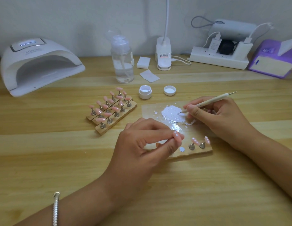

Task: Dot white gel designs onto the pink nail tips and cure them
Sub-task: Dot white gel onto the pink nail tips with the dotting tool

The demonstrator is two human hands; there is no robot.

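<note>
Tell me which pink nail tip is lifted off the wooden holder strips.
The white-dotted pink nail tip held in the left hand; the rest stand mounted on the wooden holder strips.

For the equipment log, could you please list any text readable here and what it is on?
"SUN", rest blurred: on the curing lamp.
The lit display on it: unreadable.
Label on the desk lamp base: too blurred.
Print on the purple tissue pack: too blurred.

Pale grey-white wall (76,17) behind, plain and evenly lit, light wooden table (44,152) with lengthwise grain and soft glare bands, white desk lamp (164,53) at the back, stem rising out of view, white power strip (218,60) against the wall
</note>
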